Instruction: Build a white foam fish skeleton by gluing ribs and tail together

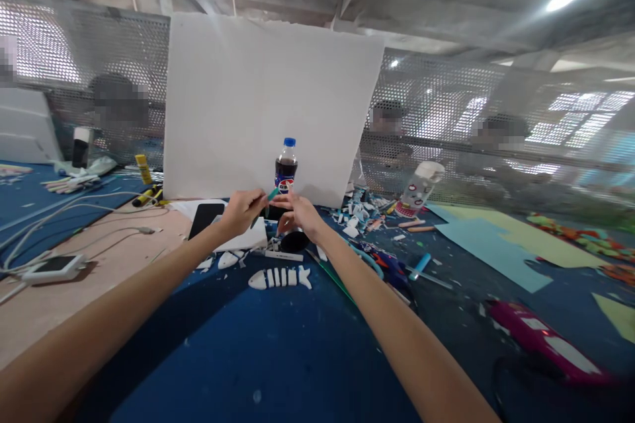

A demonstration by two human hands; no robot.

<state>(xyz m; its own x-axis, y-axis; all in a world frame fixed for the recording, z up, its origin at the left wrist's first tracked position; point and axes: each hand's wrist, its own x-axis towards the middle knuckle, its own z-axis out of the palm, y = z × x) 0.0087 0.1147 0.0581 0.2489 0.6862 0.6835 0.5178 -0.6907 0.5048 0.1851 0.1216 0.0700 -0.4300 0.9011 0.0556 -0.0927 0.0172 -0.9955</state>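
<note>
1. While the left hand (244, 209) pinches a small teal piece (273, 193) at its fingertips, the right hand (300, 213) meets it from the other side with bent fingers; whether these also grip the piece, I cannot tell.
2. The teal piece sits between the two hands, above the table and in front of the cola bottle (286, 168), which stands upright with its blue cap on.
3. Just below the right hand is a dark round object (294, 240); a white block (252, 236) lies below the left hand, near a black flat device (204, 219).
4. Nearer the wearer, a white fish shape (283, 277), cut into head, upright strips and tail, lies on the blue table (258, 357).
5. Right of the hands are a scrap pile (354, 215), a tilted clear tumbler (419, 190), a light-blue sheet (489, 248) and a magenta device (546, 340).
6. Behind everything, a white board (268, 99) stands against a perforated screen (446, 112).
</note>
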